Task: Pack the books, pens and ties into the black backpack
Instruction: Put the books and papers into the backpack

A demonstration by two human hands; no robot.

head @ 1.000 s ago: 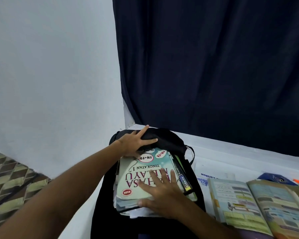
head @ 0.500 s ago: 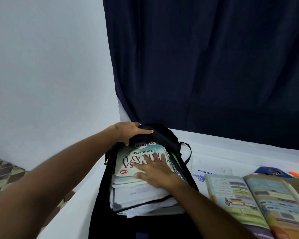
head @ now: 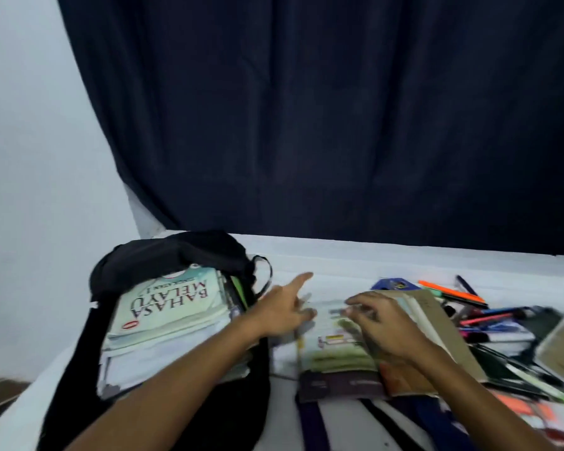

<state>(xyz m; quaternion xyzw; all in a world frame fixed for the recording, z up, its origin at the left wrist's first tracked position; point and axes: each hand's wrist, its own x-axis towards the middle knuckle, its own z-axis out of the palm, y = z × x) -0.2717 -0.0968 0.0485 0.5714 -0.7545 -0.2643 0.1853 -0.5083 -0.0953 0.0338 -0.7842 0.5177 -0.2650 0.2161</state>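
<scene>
Head view looks down on a white table (head: 355, 258) where a black fabric backpack (head: 163, 255) lies open at the left. A stack of paper books sits in its mouth, topped by a pale green "Bahasa Melayu" textbook (head: 170, 304). The left hand (head: 282, 309) hovers just right of the backpack with fingers spread and straight, gripping nothing. The right hand (head: 381, 323) rests on an open illustrated book (head: 336, 349) beside it; its fingers curl slightly over the page, but motion blur hides whether they pinch it. Assorted coloured pens (head: 489, 315) lie scattered at the right, and dark striped ties (head: 313, 421) lie at the near edge.
</scene>
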